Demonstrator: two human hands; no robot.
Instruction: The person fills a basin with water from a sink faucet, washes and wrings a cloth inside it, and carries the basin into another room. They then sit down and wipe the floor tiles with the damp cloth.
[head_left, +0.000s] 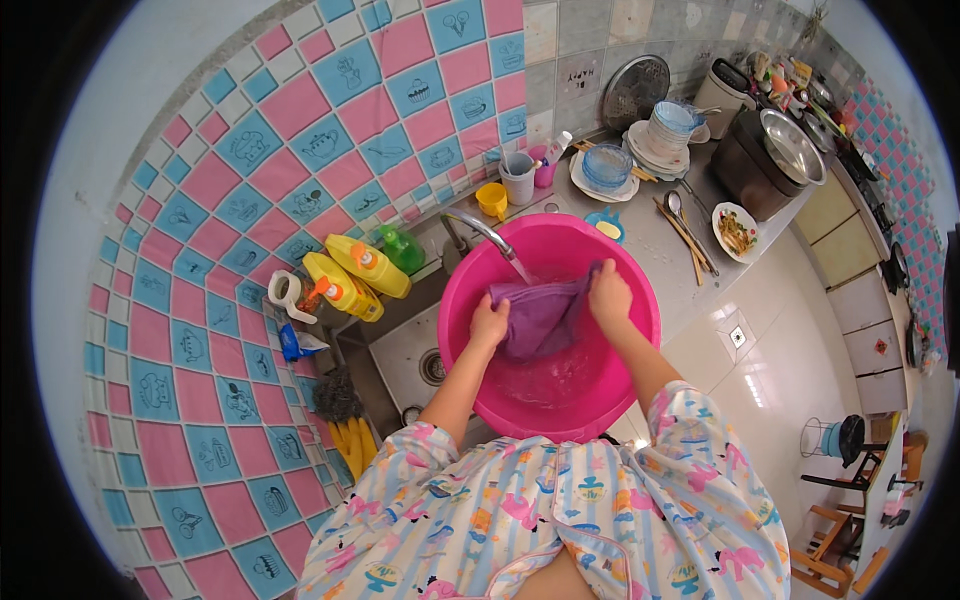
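A wet purple cloth (541, 319) is stretched between my two hands inside a large pink plastic basin (457, 337). My left hand (490, 322) pinches its left edge, thumb on top. Gripped higher up, its upper right corner is in my right hand (610, 291). Water runs from the curved metal faucet (480, 225) into the basin just behind the cloth. Shallow, slightly foamy water (551, 382) covers the basin's bottom, and the cloth's lower part hangs at or just above it; which one I cannot tell.
Beneath the basin's left side is a steel sink (397, 345) with a drain. Yellow detergent bottles (367, 266) and a green pump bottle (403, 250) line its back edge. On the counter to the right are stacked bowls (606, 166), chopsticks (681, 232) and a plate of food (735, 232).
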